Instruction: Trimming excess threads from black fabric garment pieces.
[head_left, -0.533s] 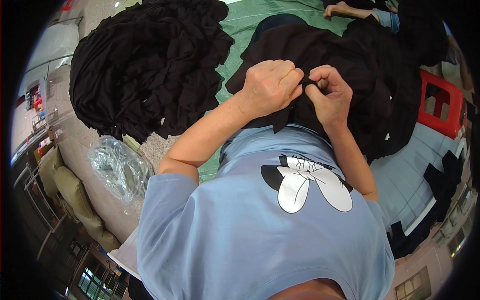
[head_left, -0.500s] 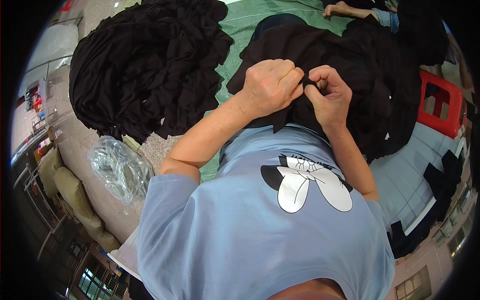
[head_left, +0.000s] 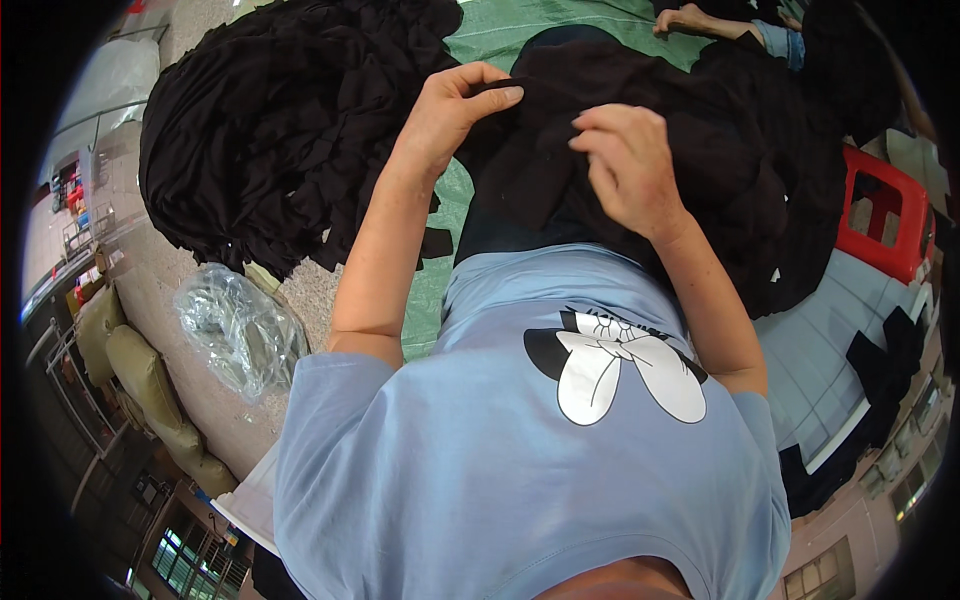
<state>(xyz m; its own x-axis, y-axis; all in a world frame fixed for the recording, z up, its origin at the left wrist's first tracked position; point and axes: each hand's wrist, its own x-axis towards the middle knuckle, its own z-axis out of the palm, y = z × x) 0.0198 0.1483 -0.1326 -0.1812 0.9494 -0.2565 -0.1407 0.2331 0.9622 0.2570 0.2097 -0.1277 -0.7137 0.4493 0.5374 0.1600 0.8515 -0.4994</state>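
Where black cloth (head_left: 300, 130) lies heaped, green sheet (head_left: 520, 30), grey floor (head_left: 190, 420).

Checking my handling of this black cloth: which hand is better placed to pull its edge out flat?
Probably the left hand: it already pinches the edge of the black cloth, while the right hand only rests on top.
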